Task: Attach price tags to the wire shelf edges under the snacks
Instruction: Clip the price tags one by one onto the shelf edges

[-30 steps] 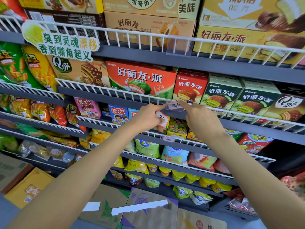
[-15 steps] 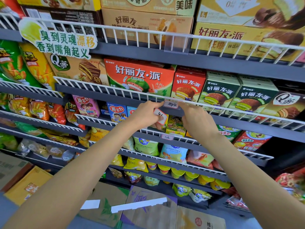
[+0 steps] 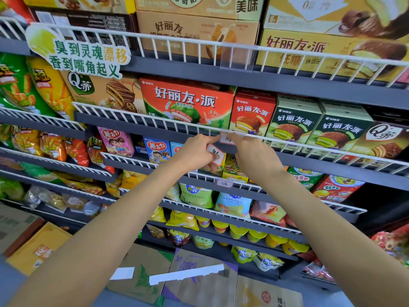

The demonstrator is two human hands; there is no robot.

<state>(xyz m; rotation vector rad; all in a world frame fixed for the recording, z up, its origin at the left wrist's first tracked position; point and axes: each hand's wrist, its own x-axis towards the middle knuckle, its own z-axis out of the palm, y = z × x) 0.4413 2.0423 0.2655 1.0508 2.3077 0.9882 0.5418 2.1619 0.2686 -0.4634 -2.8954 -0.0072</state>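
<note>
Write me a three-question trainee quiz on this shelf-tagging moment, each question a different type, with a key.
1. True or false: both hands, the left hand and the right hand, meet at one price tag on the white wire shelf edge.
2. Multiple choice: the box directly above that tag is A) the red pie box, B) a blue mushroom-biscuit pack, C) a yellow crisp bag.
3. Short answer: what else does the left hand hold in its grip?

Key: 1. True. 2. A. 3. A spare red-bordered tag, held below the wire edge.
</note>
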